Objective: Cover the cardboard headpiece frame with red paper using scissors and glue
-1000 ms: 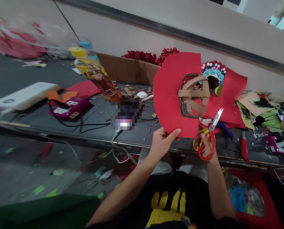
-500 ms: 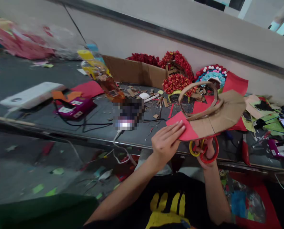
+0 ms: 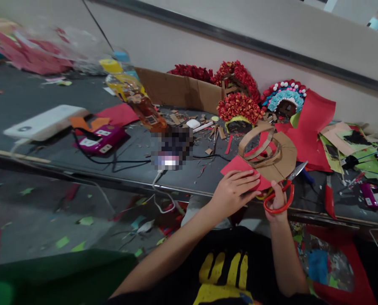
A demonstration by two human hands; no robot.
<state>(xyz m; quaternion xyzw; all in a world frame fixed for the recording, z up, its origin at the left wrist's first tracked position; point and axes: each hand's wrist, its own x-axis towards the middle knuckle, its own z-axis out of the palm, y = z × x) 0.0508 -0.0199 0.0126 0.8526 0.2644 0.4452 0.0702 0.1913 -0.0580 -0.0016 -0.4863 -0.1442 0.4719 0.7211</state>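
Observation:
My left hand [image 3: 235,192] lies with its fingers over red paper [image 3: 244,169] on the near left side of a cardboard piece [image 3: 279,156]. Curved cardboard strips [image 3: 255,140] form loops on top of that piece. Scissors [image 3: 290,197] with red and yellow handles are in my right hand [image 3: 276,203], the thumb through the red loop. Their metal blades point up and right past the cardboard's near edge. The yellow loop and most of my right fingers are hidden under the cardboard and paper. My left thumb is hidden too.
A tilted drink bottle [image 3: 138,99], a white power strip [image 3: 45,123] and a purple box [image 3: 101,140] are at the left. Behind stand red flower pieces [image 3: 239,108] and a blue arch [image 3: 285,99]. Red paper [image 3: 315,127] and a red-handled tool [image 3: 329,199] lie at the right.
The cardboard piece has tilted and lowered, showing more red paper behind it. My right hand has turned, and the scissor blades now show beside the cardboard. My left hand has shifted right.

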